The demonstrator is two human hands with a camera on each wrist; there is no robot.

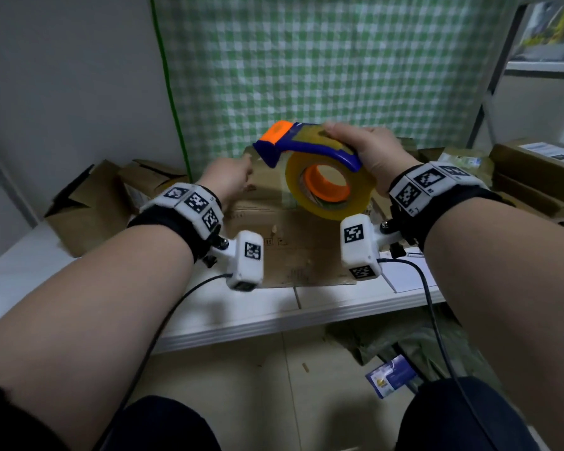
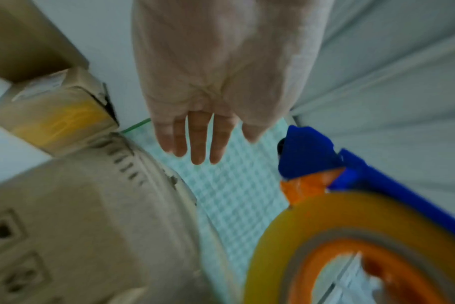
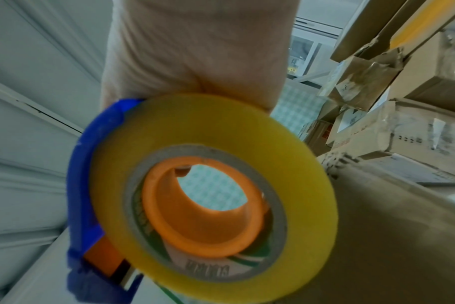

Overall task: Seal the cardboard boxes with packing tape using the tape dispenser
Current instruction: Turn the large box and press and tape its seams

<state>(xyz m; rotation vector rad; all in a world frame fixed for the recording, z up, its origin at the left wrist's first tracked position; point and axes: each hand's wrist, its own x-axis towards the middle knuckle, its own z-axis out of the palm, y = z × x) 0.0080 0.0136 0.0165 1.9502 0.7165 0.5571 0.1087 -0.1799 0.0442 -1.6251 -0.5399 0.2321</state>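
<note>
Gripping the blue-and-orange dispenser (image 1: 306, 148) from above, the right hand (image 1: 372, 151) held it in the air over the box (image 1: 290, 242), its fingers curled round the blue frame; that grip was clamped on the tool. A yellowish tape roll (image 1: 331, 187) sat on the orange hub, hanging below the frame, with the orange front end pointing left. To the left of it, the left hand (image 1: 227, 177) reached toward the far top of the box, and the left wrist view showed its fingers (image 2: 198, 139) straight and slightly spread, holding nothing; whether they touched the cardboard could not be told. The box lay on the white table (image 1: 274, 307), a strip of tape already across its top. More cartons (image 1: 534, 170) were stacked at the right, and a flattened one (image 1: 88, 203) lay at the left before a green checked cloth (image 1: 323, 60).
</note>
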